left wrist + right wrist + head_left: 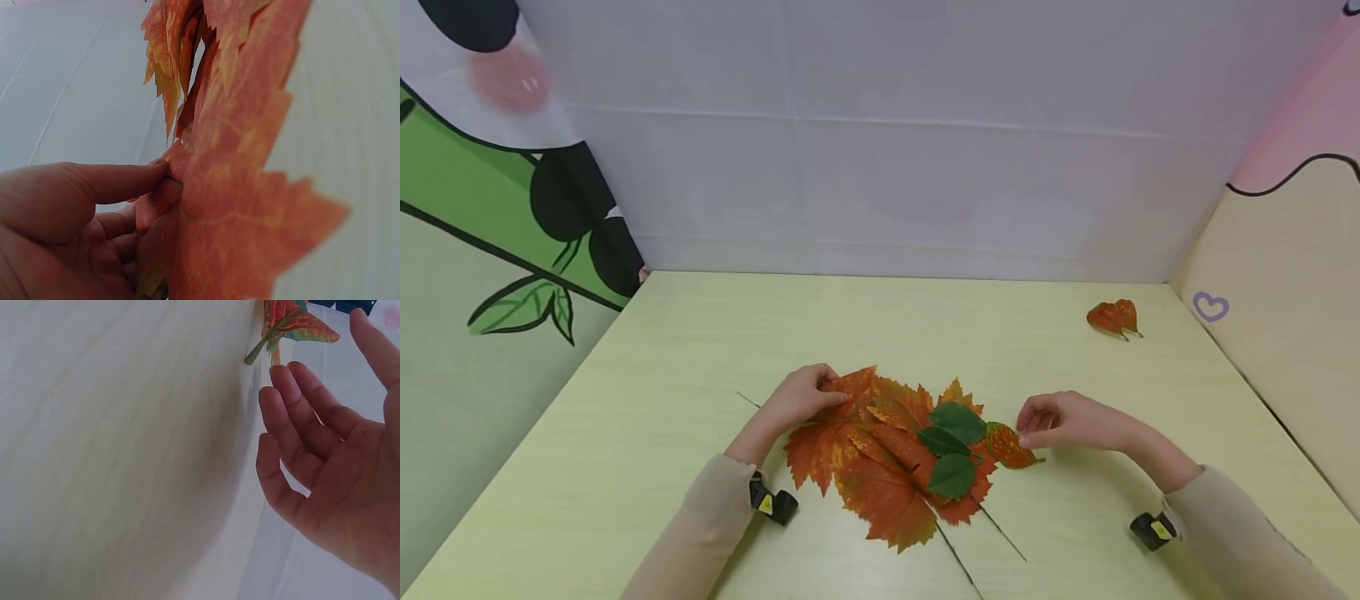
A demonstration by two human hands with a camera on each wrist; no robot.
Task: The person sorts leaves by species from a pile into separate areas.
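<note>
A: What's on the worktop (587, 467)?

B: Big spread of orange leaves (887, 492). Left hand (797, 394) is pinching one at the far left side. Right hand (1071, 419) is loosely curved, holding nothing afaict. Green leaves (953, 477) sit on the right part.

A: And the small mottled leaf (1006, 447)?

B: Just left of the right hand, def the nearer one. Long axis slants, stem end pointing right and toward the person. That's the bit that matters imo.

A: Head cam looks like they're touching tho?

B: Right wrist cam shows the thumb spread away from the fingers, no pinch.

Two hands (793, 398) (1075, 419), three green leaves (958, 422) (942, 442) (952, 476), several orange leaves (883, 496) (overlap hides count)
</note>
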